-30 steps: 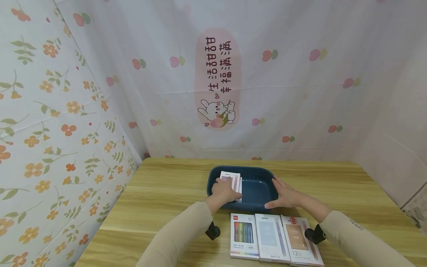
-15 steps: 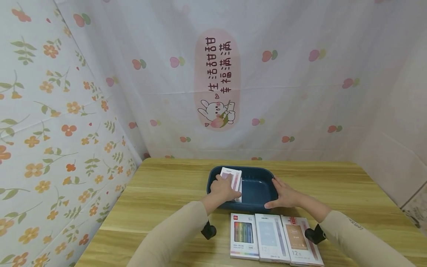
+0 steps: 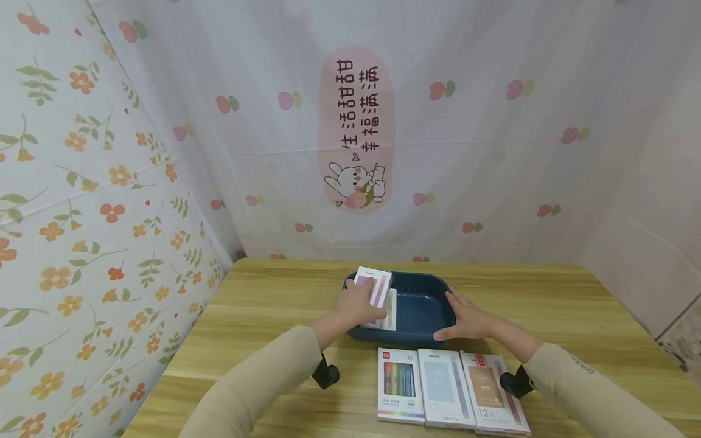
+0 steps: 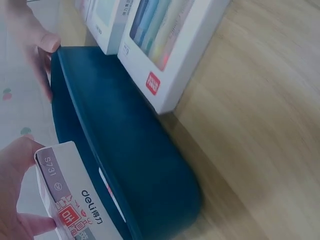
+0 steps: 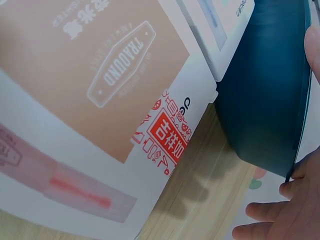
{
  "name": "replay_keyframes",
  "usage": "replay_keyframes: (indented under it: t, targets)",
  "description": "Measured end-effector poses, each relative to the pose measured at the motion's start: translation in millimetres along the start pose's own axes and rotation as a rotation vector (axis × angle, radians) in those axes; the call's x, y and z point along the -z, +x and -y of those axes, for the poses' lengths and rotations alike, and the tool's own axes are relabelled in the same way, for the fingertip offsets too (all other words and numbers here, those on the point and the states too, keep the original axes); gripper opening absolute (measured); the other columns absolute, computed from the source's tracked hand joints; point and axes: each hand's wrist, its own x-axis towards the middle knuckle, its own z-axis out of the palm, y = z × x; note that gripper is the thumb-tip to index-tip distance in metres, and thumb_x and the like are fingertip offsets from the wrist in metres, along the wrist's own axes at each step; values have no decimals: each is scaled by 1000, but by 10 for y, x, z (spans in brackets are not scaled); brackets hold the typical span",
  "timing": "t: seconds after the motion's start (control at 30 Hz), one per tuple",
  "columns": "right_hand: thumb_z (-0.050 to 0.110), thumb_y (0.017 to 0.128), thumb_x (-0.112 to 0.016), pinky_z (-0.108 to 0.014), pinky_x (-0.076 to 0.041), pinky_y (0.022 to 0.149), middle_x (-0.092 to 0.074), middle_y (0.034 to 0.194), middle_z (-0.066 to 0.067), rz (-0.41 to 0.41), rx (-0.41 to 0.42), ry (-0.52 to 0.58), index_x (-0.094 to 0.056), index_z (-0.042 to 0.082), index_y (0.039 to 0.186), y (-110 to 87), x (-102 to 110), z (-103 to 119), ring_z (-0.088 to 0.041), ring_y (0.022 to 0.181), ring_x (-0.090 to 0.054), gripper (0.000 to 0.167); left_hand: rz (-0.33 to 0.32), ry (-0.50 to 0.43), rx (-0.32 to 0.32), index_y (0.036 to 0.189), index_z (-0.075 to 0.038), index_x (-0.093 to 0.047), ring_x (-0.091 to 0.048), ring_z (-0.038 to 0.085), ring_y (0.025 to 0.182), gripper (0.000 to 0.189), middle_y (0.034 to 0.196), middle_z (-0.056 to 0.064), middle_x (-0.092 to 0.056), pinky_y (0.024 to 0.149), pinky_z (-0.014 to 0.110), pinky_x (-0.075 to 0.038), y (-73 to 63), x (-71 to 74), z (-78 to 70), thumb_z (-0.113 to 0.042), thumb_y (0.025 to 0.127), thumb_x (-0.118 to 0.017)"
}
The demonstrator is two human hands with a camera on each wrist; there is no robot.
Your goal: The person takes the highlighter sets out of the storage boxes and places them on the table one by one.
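A white highlighter box (image 3: 378,283) with a purple panel is tilted over the left end of a dark blue plastic basin (image 3: 421,333). My left hand (image 3: 355,302) grips it, with the thumb on one side and the fingers on the other. Its white end with printed lettering shows close up in the left wrist view. Below the held box, another white box (image 3: 390,316) lies inside the basin, partly hidden by my left hand. My right hand (image 3: 468,319) holds the basin's right end, the thumb at the front corner and the fingers spread along the outer side.
Three flat boxes lie side by side in front of the basin: a highlighter box with a window of coloured pens (image 3: 400,386), a pale blue one (image 3: 445,389) and a brown one (image 3: 493,392). Patterned curtain (image 3: 263,152) hangs behind the wooden table (image 3: 263,310).
My left hand has raised the purple-panelled highlighter box out of the basin's left part and drawn it slightly left, uncovering the box beneath. The right hand stays at the basin's end.
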Motion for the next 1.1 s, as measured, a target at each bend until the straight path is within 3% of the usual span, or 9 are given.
replay_keyframes:
  t: [0.2, 0.43, 0.77, 1.0, 1.1]
  targets:
    - [54, 68, -72, -68, -20, 96, -5, 145, -36, 9, -4, 5, -12, -17, 138, 4, 7, 5, -57, 128, -12, 116, 6, -60, -15, 136, -13, -42, -47, 25, 82, 78, 110, 20, -48, 64, 36, -43, -32, 68, 100, -43, 69, -70]
    - [53, 69, -72, -68, -21, 96, -6, 145, -36, 7, -11, -5, -13, -16, 138, -2, 14, 37, -57, 128, -14, 115, 10, -51, -77, 136, -12, -42, -49, 25, 84, 79, 112, 21, -49, 65, 36, -43, -142, 120, 217, -39, 68, -72]
    - [53, 69, -73, -68, -22, 96, -6, 144, -36, 7, -9, 0, -13, -17, 138, -9, 36, 58, -57, 127, -14, 115, 11, -81, -134, 137, -15, -41, -48, 24, 84, 78, 119, 23, -45, 65, 34, -42, -395, 161, 353, -41, 70, -70]
    - [54, 68, -72, -68, -22, 96, -7, 144, -36, 1, 3, -4, -14, -17, 138, -1, 19, 30, -57, 128, -15, 115, -73, -35, -195, 135, -14, -45, -49, 21, 75, 79, 114, 23, -48, 60, 33, -42, -604, 84, 447, -40, 67, -73]
    - [54, 68, -72, -68, -22, 96, -7, 144, -36, -1, 3, -1, -14, -17, 138, -2, 20, 29, -57, 127, -15, 115, -78, -5, -195, 135, -15, -45, -48, 20, 74, 79, 112, 22, -48, 58, 31, -40, -713, 37, 468, -42, 66, -74]
